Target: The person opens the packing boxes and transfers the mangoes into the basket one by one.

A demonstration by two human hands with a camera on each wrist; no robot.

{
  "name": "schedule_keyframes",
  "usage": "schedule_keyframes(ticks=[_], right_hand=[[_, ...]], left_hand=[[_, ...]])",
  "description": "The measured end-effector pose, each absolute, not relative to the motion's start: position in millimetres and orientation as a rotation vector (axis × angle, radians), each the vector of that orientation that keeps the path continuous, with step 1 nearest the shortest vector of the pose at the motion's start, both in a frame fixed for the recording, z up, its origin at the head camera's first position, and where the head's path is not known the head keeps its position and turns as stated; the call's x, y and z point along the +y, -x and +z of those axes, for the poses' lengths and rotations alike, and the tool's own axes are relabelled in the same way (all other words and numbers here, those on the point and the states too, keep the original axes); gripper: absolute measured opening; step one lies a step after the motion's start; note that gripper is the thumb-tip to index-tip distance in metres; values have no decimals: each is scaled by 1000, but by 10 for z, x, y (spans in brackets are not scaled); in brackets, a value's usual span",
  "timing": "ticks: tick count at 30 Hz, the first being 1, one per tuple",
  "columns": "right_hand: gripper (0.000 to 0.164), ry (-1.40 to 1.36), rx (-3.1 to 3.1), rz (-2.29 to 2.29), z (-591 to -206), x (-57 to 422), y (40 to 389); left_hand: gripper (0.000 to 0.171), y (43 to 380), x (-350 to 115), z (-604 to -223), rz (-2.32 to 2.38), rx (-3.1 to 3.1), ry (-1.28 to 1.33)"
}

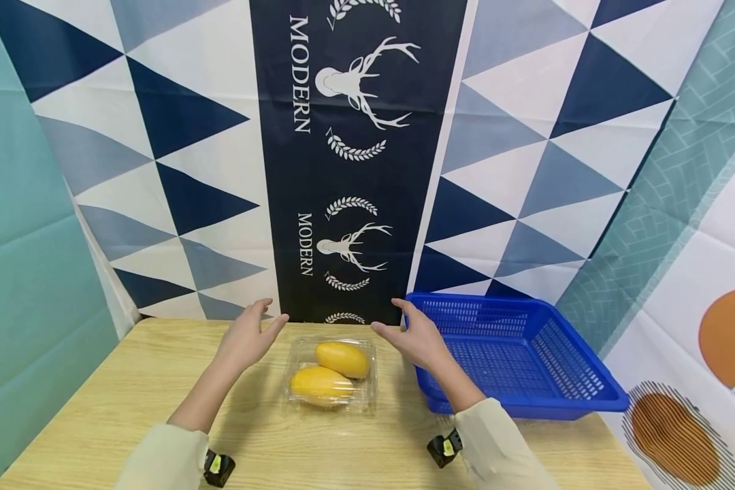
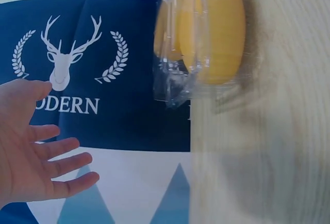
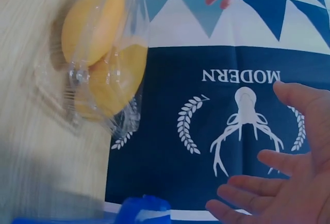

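Note:
Two yellow mangoes [image 1: 321, 386] lie inside a clear plastic clamshell box [image 1: 361, 401] on the table. My left hand [image 1: 245, 337] is raised to the left of the box, fingers extended and apart from it. On the other side, my right hand [image 1: 419, 338] hovers between the box and a blue plastic basket [image 1: 563, 408], also with fingers extended. Neither hand touches anything. In the left wrist view the left palm [image 2: 26, 152] shows with spread fingers; the right wrist view shows the right hand [image 3: 289, 177] likewise spread.
The blue basket with slotted walls stands at the right of the light wooden table [image 1: 269, 449]. A patterned cloth [image 1: 208, 170] with triangles and deer heads hangs behind the table's back edge. Teal fabric [image 1: 30, 272] hangs at the left.

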State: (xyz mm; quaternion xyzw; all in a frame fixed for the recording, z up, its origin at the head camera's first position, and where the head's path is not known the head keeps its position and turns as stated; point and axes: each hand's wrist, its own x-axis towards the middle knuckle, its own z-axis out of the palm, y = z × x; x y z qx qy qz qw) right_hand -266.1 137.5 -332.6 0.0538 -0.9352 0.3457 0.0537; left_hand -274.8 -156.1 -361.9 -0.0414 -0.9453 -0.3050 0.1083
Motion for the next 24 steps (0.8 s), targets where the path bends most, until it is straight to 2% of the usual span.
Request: schedule_keyframes(ticks=[9,24], right_hand=[[70,-238,-2817,1138,-3428,1317,2652],[66,-302,-2812,1280,-3569,1266,2647]], left_hand=[[59,2703,-1613,-3818,-1098,-2767,160],[60,2607,-1672,-4131,-1246,-2802,106]])
